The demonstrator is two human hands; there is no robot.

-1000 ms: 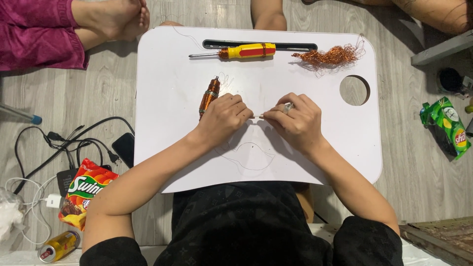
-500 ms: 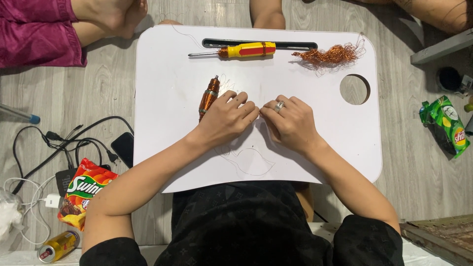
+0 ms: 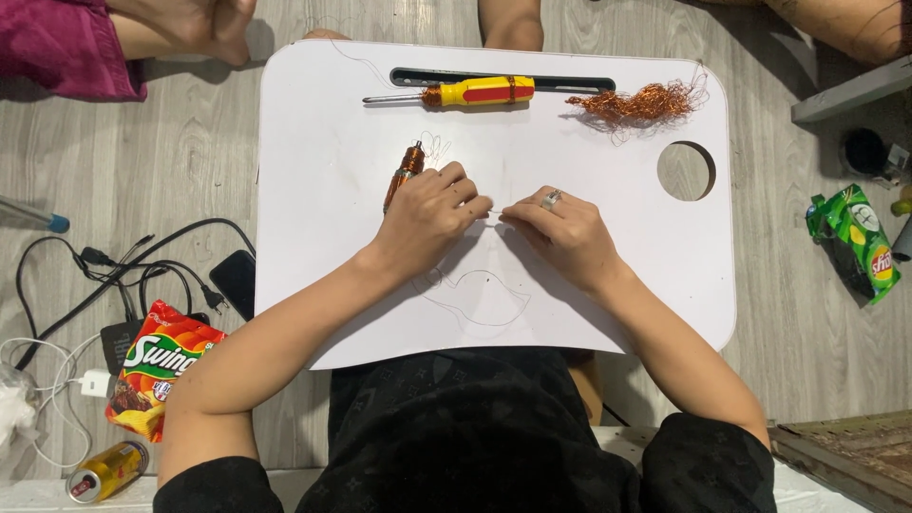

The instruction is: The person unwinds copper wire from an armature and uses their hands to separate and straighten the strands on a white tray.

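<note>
On the white desk (image 3: 313, 190), the left hand (image 3: 427, 214) and right hand (image 3: 565, 233) pinch a thin wire (image 3: 494, 219) between nearly meeting fingertips. A copper-wound coil (image 3: 404, 176) lies under the left hand, below the yellow screwdriver (image 3: 465, 93); loose copper wire (image 3: 632, 103) sits right of the screwdriver.

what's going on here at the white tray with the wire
A person sits at a white lap tray and pinches a thin wire between both hands, left hand and right hand nearly touching. A copper-wound coil lies by the left hand. Further back lie a yellow-handled screwdriver and a tangle of copper wire, both untouched.
</note>
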